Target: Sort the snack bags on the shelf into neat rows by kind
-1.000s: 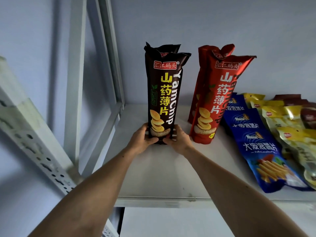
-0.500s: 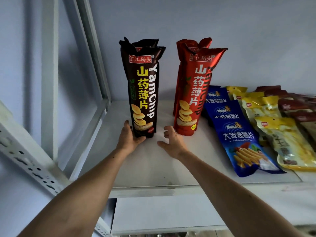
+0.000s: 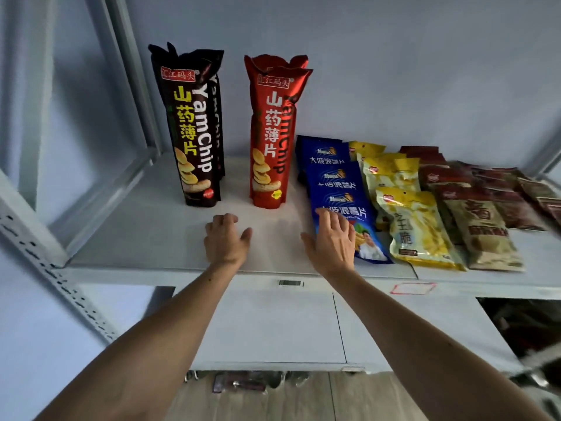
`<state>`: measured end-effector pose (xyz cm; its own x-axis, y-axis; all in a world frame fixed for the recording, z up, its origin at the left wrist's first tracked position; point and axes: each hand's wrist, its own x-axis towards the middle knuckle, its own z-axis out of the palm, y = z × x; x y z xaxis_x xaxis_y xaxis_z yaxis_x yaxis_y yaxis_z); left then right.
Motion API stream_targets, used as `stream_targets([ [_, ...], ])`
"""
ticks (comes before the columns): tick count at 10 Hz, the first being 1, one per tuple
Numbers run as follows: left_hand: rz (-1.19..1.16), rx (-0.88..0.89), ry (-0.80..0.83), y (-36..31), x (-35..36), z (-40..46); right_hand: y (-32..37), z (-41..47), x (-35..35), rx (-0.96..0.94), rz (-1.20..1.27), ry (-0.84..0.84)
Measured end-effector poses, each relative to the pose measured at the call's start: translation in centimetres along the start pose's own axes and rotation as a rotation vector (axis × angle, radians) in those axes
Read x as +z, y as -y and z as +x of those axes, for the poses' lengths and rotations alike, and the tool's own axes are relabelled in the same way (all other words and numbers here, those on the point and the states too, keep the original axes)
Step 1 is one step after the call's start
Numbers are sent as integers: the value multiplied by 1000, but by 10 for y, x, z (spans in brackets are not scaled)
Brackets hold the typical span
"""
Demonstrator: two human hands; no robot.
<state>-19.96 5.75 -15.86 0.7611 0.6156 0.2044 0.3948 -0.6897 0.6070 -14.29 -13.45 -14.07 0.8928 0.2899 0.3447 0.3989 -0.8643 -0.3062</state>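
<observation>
Two dark brown yam chip bags (image 3: 194,129) stand upright at the left of the white shelf (image 3: 158,238), one behind the other. To their right stand two red yam chip bags (image 3: 271,132), also in file. Blue bags (image 3: 337,183), yellow bags (image 3: 406,220) and brown bags (image 3: 479,226) lie flat in overlapping rows further right. My left hand (image 3: 226,238) hovers over the bare shelf in front of the brown bags, fingers loosely bent, holding nothing. My right hand (image 3: 332,240) is spread, fingers over the front blue bag's left edge.
A white metal upright (image 3: 133,74) and a slanted perforated brace (image 3: 51,268) frame the shelf's left side. A pale wall closes the back. Below the shelf's front edge is a white panel, with dark packets on the wooden floor (image 3: 243,382) beneath.
Both hands have let go of the front dark brown bag, which now stands alone. They drew back toward the shelf's front, and my right hand moved right onto the blue bags.
</observation>
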Motion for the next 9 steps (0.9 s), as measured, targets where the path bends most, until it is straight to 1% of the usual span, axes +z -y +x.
stream_targets([
  [1, 33, 149, 115, -27, 14, -21, -29, -11, -5, 152, -90, 107],
  [2, 66, 209, 177, -50, 25, -36, -50, -19, -6, 264, -82, 209],
  [4, 128, 242, 201, -61, 29, -48, -56, -25, -2, 305, -121, 279],
  [5, 144, 231, 237, -59, 28, -48, -54, -23, -3, 312, -136, 270],
  [6, 155, 212, 273, -56, 28, -48, -50, -20, -4, 302, -116, 296],
  [7, 173, 237, 285, -53, 33, -46, -49, -20, -4, 301, -117, 291],
  [8, 170, 251, 286, -55, 33, -47, -51, -20, -14, 296, -90, 260],
  [9, 190, 261, 269, -51, 35, -50, -56, -23, -23, 246, -45, 183],
])
